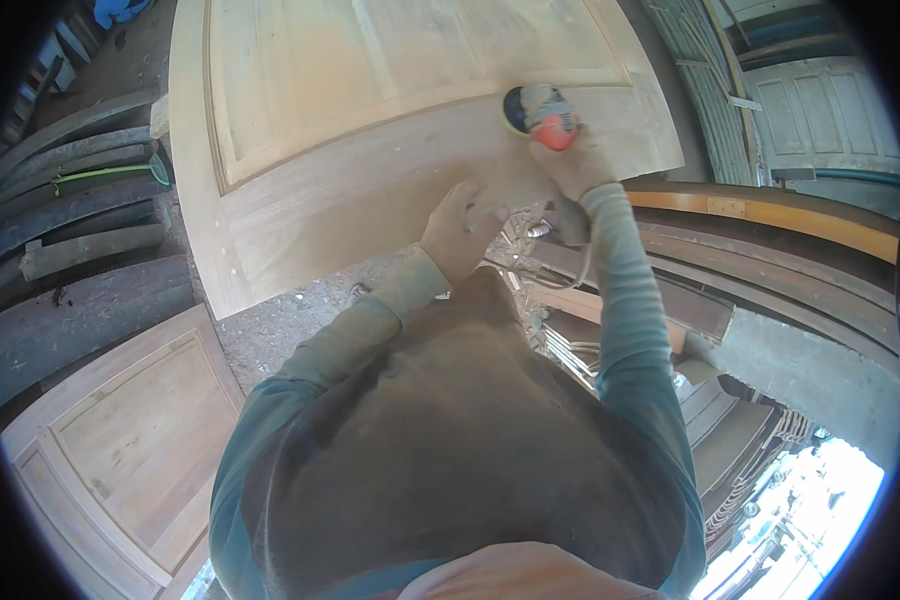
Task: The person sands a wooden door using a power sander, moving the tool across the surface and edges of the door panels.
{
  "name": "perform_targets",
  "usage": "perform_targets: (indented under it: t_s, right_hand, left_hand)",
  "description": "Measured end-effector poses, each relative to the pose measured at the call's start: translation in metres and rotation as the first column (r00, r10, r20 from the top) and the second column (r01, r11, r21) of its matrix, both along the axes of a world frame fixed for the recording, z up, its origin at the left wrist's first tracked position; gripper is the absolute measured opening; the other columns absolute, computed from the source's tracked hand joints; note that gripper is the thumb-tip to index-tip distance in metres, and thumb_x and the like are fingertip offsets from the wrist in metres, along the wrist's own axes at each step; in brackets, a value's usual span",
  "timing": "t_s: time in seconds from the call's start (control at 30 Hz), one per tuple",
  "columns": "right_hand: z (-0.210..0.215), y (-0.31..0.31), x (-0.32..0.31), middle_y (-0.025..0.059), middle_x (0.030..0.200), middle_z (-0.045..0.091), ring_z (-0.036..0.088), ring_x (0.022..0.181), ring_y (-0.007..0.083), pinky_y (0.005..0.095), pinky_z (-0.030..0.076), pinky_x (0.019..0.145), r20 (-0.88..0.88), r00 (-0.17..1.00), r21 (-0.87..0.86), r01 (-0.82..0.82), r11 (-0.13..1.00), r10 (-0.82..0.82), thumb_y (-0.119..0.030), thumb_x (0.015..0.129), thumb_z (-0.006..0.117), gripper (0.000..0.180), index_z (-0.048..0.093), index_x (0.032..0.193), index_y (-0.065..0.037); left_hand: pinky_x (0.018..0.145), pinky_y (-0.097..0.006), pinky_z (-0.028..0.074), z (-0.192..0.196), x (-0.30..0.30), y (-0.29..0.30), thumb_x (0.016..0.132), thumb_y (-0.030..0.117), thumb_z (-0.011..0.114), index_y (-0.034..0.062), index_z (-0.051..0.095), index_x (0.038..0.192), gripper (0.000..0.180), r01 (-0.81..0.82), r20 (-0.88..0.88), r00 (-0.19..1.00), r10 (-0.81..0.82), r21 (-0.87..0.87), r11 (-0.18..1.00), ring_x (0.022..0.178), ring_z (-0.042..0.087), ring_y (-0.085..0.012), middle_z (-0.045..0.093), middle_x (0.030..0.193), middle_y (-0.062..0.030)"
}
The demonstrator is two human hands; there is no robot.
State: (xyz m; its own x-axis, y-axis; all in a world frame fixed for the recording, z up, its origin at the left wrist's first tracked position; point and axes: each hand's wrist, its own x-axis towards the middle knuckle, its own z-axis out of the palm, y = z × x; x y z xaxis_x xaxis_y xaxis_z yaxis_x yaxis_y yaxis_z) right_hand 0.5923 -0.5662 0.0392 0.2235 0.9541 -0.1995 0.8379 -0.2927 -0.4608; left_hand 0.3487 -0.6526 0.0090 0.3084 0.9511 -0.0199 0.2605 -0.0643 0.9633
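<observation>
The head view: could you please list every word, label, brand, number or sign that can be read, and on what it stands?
No text can be read in this view.
The red-and-grey power sander in the right hand is too small and blurred to tell whether it bears a label.
The pale wooden panelled door shows no lettering.

The head-worn fisheye looks down, from near, at the wooden door [400,130].

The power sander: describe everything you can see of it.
The power sander has a dusty, plastic-looking grey and orange-red body and a round, dark disc with a yellowish rim at its left end. It sits over the pale wooden door, the right hand gripping its near end. Whether the disc spins is unclear.
</observation>
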Motion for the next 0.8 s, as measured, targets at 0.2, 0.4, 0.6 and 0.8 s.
perform_targets:
  t_s: [0.2, 0.4, 0.6, 0.8]
  right_hand:
    - [-0.036, 0.066, 0.246, 0.0059, 0.093, 0.07, 0.064, 0.08, 0.0135, 0.0326, 0.052, 0.07, -0.115, 0.973, 0.05, 0.205, 0.978, -0.198, -0.039, 0.076, 0.084, 0.05, 0.071, 0.108, -0.003]
    - [-0.015, 0.074, 0.243, 0.0127, 0.095, 0.072, 0.069, 0.085, 0.0222, 0.0353, 0.054, 0.074, -0.164, 0.963, -0.013, 0.214, 0.977, -0.213, -0.045, 0.074, 0.082, 0.059, 0.071, 0.109, 0.001]
    - [-0.004, 0.022, 0.053, 0.0288, 0.106, 0.069, 0.069, 0.099, 0.0431, 0.0481, 0.054, 0.085, 0.005, 0.992, 0.108, -0.129, 0.986, 0.129, -0.046, 0.077, 0.079, 0.08, 0.052, 0.126, 0.011]
    - [0.016, -0.014, -0.08, 0.0327, 0.105, 0.066, 0.067, 0.101, 0.0465, 0.0488, 0.054, 0.084, -0.112, 0.933, 0.066, -0.336, 0.94, 0.342, -0.044, 0.078, 0.081, 0.073, 0.052, 0.117, 0.011]
  left_hand:
    - [0.121, -0.057, 0.02, -0.013, -0.004, 0.018, 0.087, 0.041, 0.071, 0.0046, 0.036, 0.154, 0.084, 0.079, -0.616, 0.768, 0.177, 0.366, 0.927, 0.15, 0.023, -0.0422, 0.027, 0.162, -0.0205]
    - [0.123, -0.056, 0.013, -0.022, -0.065, 0.027, 0.091, 0.054, 0.062, 0.008, 0.027, 0.159, 0.089, -0.048, -0.792, 0.52, 0.32, 0.347, 0.937, 0.153, 0.016, -0.0429, 0.02, 0.166, -0.0216]
    - [0.123, -0.054, 0.014, -0.051, -0.137, 0.047, 0.096, 0.063, 0.051, 0.0093, 0.028, 0.159, 0.086, -0.167, -0.832, 0.288, 0.474, 0.443, 0.881, 0.152, 0.018, -0.0416, 0.021, 0.165, -0.022]
    - [0.123, -0.056, 0.016, -0.047, -0.216, 0.022, 0.096, 0.062, 0.052, 0.0089, 0.029, 0.158, 0.085, -0.248, -0.83, 0.264, 0.491, 0.433, 0.866, 0.151, 0.02, -0.0432, 0.024, 0.163, -0.022]
